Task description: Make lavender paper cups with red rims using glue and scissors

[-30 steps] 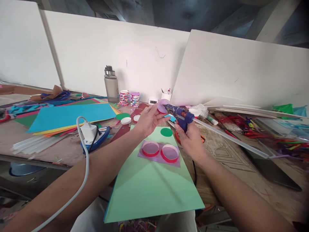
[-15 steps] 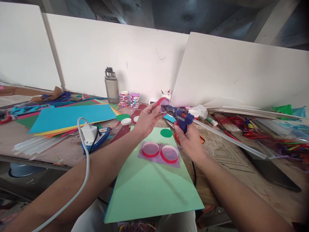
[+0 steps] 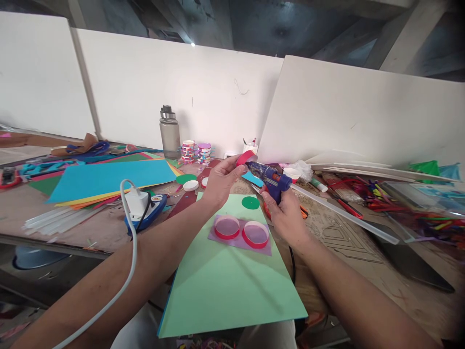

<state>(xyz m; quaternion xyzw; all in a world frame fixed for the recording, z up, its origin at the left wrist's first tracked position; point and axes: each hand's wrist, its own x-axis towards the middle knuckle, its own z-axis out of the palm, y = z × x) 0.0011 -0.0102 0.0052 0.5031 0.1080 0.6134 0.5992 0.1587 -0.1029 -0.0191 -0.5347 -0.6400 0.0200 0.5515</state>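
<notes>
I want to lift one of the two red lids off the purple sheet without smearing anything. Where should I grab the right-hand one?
Take the right red lid by its outer rim, with fingers coming down from above on opposite sides. It lies flat on the purple sheet, so only the low red wall gives a hold. Pinch front and back: the left red lid sits close beside it.

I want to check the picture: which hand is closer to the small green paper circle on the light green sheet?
Right. The right hand, holding the glue gun, is just beside the green circle; the left hand, holding a red lid, is farther left and above.
</notes>
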